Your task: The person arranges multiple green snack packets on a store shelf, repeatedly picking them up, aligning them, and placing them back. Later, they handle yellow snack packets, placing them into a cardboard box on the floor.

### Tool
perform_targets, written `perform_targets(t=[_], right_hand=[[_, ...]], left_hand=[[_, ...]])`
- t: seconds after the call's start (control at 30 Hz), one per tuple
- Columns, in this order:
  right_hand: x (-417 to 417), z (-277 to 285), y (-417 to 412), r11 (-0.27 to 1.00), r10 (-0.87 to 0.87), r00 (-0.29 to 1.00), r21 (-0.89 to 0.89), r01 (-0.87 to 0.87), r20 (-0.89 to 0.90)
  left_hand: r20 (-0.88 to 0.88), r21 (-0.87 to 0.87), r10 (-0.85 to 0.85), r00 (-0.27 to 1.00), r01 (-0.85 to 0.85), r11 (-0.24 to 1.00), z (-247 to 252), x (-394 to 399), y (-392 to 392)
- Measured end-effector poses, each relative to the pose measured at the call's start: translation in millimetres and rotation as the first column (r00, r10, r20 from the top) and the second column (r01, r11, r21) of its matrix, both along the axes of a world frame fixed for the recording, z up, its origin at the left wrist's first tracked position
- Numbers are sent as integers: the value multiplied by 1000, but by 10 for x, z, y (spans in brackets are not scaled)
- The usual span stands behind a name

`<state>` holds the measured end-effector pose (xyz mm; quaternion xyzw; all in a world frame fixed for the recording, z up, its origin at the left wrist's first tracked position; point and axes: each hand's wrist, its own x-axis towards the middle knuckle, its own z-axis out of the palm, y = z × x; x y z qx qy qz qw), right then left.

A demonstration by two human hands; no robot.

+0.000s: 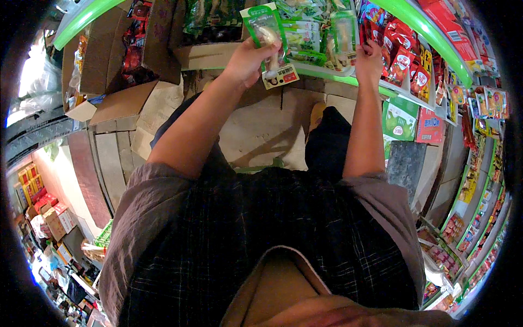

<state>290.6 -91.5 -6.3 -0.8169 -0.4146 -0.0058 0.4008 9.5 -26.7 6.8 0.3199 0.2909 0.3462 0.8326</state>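
Observation:
My left hand (247,60) grips a green-edged clear plastic snack packet (264,24) with a pale piece of food inside. A cream card-like label (281,77) bearing writing shows at the packet's lower end, below my fingers. My right hand (369,61) is at the right rim of a white plastic tray (347,72), its fingers curled beside red snack packets (401,61); whether it pinches something cannot be told. The tray holds green-and-white packets (301,39) and several packets like the held one (343,34).
An open cardboard box (210,56) of similar dark green packets stands left of the tray. Further left is a box (153,53) with red packets. A green shelf edge (433,36) curves at the upper right. Green and red cartons (400,118) stand below the shelf at right.

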Motion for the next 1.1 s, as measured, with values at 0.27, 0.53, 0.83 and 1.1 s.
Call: perform_targets(t=[0.27,0.53,0.83,1.1], right_hand=[[-360,113,70,943,309,883,-10,-334,-354],[-1057,130,67,652,558,523,-49,-757,-644],[-919,209,62,794,518,693,-20,-608,-502],[-569,456,8,988,107,808,-32,-154,-579]], left_hand=[[-8,-38,41,999,-41,998,21,-14,-35],[-52,-4,50,997,-50,999,36,16,-63],[-96,51,-19,995,24,998,99,38,-95],[-132,79,-2,991,12,997,67,-42,-6]])
